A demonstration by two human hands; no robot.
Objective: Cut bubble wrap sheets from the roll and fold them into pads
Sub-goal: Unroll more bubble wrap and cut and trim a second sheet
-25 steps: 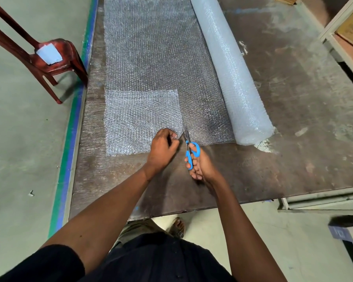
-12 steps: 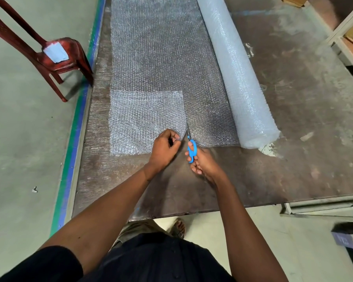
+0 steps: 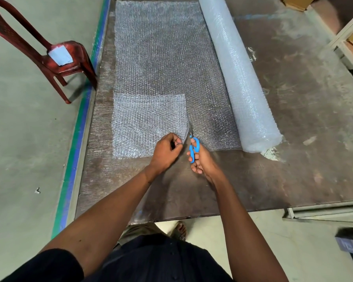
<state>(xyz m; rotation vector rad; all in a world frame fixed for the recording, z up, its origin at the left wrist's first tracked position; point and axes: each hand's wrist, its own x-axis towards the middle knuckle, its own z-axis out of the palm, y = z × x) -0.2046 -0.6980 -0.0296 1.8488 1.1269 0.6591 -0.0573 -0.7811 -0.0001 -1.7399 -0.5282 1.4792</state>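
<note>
A bubble wrap roll lies lengthwise on the brown table, its unrolled sheet spread flat to the left. A denser, folded square of bubble wrap lies on the sheet's near left corner. My left hand pinches the near right corner of that square and lifts it slightly. My right hand grips blue-handled scissors, whose blades point away from me along the square's right edge into the sheet.
A red plastic chair with a pale pad on its seat stands on the floor at left. Green and blue tape runs along the table's left side. Shelving stands at the far right, a cardboard box at the top.
The scissors have advanced a little farther into the sheet along the square's right edge. My left hand keeps its pinch on the corner, which now curls up slightly.
</note>
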